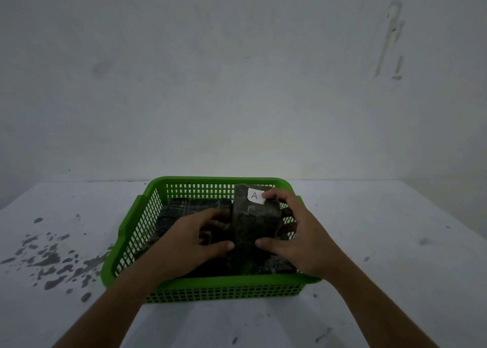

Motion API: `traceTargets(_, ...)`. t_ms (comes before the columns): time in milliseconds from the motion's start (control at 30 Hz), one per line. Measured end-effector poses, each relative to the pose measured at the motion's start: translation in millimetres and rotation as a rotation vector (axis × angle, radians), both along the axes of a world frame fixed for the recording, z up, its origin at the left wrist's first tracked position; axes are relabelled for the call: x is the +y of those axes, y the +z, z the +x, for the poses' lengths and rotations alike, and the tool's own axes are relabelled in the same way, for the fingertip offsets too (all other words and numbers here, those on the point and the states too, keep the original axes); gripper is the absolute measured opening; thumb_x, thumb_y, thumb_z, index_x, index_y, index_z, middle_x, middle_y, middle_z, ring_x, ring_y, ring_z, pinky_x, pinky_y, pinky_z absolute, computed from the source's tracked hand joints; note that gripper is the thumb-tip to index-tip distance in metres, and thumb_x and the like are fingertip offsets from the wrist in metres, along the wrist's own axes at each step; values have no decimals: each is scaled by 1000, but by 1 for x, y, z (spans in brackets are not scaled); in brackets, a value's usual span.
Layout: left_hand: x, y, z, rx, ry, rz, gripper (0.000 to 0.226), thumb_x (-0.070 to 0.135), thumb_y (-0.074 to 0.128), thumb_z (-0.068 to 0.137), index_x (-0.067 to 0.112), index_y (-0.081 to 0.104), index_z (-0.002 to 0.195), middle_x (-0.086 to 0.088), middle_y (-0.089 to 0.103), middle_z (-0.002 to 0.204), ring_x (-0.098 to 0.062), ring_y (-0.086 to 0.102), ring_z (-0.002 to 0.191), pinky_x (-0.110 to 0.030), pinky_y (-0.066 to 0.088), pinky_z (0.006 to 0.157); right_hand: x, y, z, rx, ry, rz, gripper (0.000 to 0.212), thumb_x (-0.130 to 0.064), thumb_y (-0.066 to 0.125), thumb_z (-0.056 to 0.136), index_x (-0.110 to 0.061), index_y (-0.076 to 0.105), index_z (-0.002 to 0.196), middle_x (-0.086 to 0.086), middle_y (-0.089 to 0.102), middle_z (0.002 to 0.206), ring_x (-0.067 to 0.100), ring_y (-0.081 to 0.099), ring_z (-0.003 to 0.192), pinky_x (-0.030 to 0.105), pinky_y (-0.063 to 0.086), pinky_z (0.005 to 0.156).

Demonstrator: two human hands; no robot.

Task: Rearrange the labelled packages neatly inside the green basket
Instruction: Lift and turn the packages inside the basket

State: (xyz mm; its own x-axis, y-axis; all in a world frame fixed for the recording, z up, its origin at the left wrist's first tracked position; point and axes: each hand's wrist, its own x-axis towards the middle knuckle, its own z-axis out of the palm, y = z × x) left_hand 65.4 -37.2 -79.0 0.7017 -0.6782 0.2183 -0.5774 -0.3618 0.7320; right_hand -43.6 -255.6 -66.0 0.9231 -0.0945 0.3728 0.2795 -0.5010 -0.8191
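A green plastic basket [131, 229] with slotted walls sits on the white table. Inside it, a dark wrapped package [253, 223] stands raised above the others, with a white label marked "A" [255, 196] on its top face. My left hand [189, 245] grips its left side, thumb on the near face. My right hand [297, 234] grips its right side, one finger touching the label. More dark packages [184, 208] lie flat on the basket floor at the back left; others below the held one are mostly hidden by my hands.
The white table [395, 242] carries dark paint-like stains [50, 258] to the left of the basket. A plain pale wall [237, 71] rises directly behind the table's far edge, close to the basket's back rim.
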Motion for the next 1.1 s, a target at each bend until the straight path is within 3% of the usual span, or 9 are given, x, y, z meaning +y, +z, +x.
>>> traceTargets(133, 2, -3, 2, -80, 8, 64, 41, 41, 75, 76, 39, 60, 115, 27, 64, 94, 16, 59, 90, -3, 48, 68, -3, -2, 3, -78, -59, -114, 70, -21, 85, 68, -41, 47, 123, -8, 45, 132, 16, 53, 112, 36, 59, 82)
traceTargets(233, 4, -4, 1, -93, 2, 81, 36, 40, 72, 79, 37, 61, 113, 28, 64, 89, 15, 60, 88, 0, 46, 67, -5, -2, 6, -65, -80, -128, 70, -22, 86, 67, -41, 46, 121, -8, 45, 131, 15, 52, 115, 39, 58, 84)
traceTargets(400, 7, -1, 5, -119, 36, 132, 44, 35, 70, 83, 35, 54, 124, 19, 61, 105, 3, 62, 89, -9, 48, 69, -5, 1, 9, -45, -125, -117, 69, -21, 88, 65, -40, 45, 117, -8, 51, 127, 16, 58, 109, 43, 58, 80)
traceTargets(567, 11, 2, 8, -103, 26, 229, 45, 38, 73, 79, 30, 56, 120, 14, 62, 108, 2, 59, 87, -7, 42, 68, 4, 1, 14, -4, -137, -50, 67, -29, 91, 60, -40, 46, 110, -16, 57, 117, 11, 64, 101, 29, 60, 72)
traceTargets(633, 13, 5, 8, -94, 19, 269, 44, 45, 73, 77, 31, 57, 116, 12, 65, 104, 1, 61, 88, -15, 49, 72, 6, -2, 16, 57, -94, -9, 67, -29, 91, 61, -39, 46, 109, -23, 62, 108, 4, 67, 93, 25, 59, 70)
traceTargets(733, 18, 6, 6, -95, 18, 300, 42, 50, 69, 78, 32, 56, 114, 12, 65, 104, -1, 61, 91, -27, 54, 80, 6, -4, 14, 122, -56, -19, 66, -32, 91, 62, -40, 44, 108, -23, 62, 102, -10, 64, 89, 9, 52, 65)
traceTargets(900, 19, 5, 4, -142, 14, 346, 36, 49, 63, 83, 33, 55, 115, 14, 60, 99, 1, 56, 85, -21, 46, 72, 3, -1, 12, 208, 37, -88, 74, -25, 91, 63, -36, 40, 116, -11, 66, 107, 2, 69, 90, 22, 59, 70)
traceTargets(1000, 18, 8, 3, -134, 4, 366, 38, 47, 63, 84, 31, 56, 117, 10, 63, 108, -2, 59, 90, -27, 51, 79, 2, 3, 9, 229, 70, -142, 75, -24, 91, 63, -40, 41, 117, -10, 66, 108, 0, 68, 89, 16, 56, 66)
traceTargets(1100, 20, 10, 2, -133, -4, 374, 37, 46, 64, 84, 30, 57, 116, 9, 65, 110, -4, 60, 94, -30, 53, 84, 3, 4, 8, 240, 70, -242, 74, -32, 89, 64, -44, 40, 118, -9, 62, 117, 3, 67, 93, 19, 57, 72)
